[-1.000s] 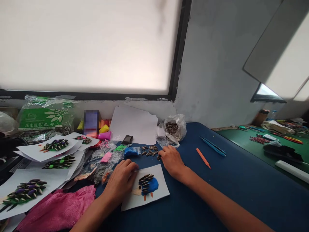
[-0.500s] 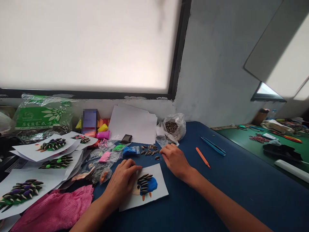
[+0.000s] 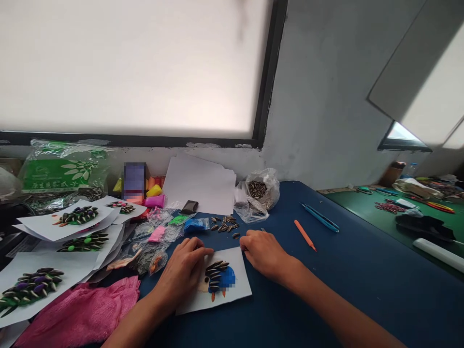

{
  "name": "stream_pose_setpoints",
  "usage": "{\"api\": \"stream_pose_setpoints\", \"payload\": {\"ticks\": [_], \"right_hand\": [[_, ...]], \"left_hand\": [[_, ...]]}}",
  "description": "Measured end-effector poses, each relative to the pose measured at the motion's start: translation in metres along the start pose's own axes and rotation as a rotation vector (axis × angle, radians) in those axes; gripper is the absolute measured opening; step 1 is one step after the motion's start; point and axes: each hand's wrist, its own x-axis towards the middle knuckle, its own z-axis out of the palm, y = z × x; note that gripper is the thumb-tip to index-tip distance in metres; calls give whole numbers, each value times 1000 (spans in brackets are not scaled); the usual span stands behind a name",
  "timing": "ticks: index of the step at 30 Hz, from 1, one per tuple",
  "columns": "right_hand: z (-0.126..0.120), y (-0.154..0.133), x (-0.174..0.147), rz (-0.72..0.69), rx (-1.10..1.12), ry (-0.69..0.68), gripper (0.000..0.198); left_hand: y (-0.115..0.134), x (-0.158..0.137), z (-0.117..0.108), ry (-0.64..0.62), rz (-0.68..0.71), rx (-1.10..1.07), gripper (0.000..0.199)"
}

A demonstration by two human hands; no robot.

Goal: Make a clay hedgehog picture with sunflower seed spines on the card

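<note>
My left hand (image 3: 186,263) lies on the left part of a white sheet of paper (image 3: 237,288), fingers stretched out and the forefinger along its top edge. On the sheet is a blue clay shape (image 3: 227,275) with a pale front part and orange feet; dark striped sunflower seeds (image 3: 215,275) stick in its left half. By the sheet's upper right corner, my right hand (image 3: 264,251) is closed with the fingertips pinched; what they hold is hidden. Loose sunflower seeds (image 3: 224,223) lie just beyond, one apart from the others near my right fingertips.
Behind the seeds are a plastic bag of seeds (image 3: 257,190) and blank sheets (image 3: 199,183). Clay packets (image 3: 195,224), finished seed pictures (image 3: 32,285) and a pink cloth (image 3: 83,309) crowd the left. An orange marker (image 3: 305,235) and blue tweezers (image 3: 319,217) lie right.
My right hand has moved from beside the loose seeds slightly down toward the sheet's upper right corner. My left hand stays on the sheet.
</note>
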Motion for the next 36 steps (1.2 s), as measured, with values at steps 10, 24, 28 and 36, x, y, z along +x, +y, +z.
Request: {"api": "stream_pose_setpoints", "payload": {"ticks": [10,24,28,36], "right_hand": [[-9,1,0,80,24,-4,16],[-10,0,-3,69,108,-3,27],[-15,-8,-11,-57,328,104,28],[-3,-32,-23,-113,518,73,14]], "left_hand": [[0,1,-1,11,-9,1,36],[-2,1,1,23,-18,-15,35],[-1,1,1,19,-13,-4,36],[0,2,-1,16,-9,16,36]]}}
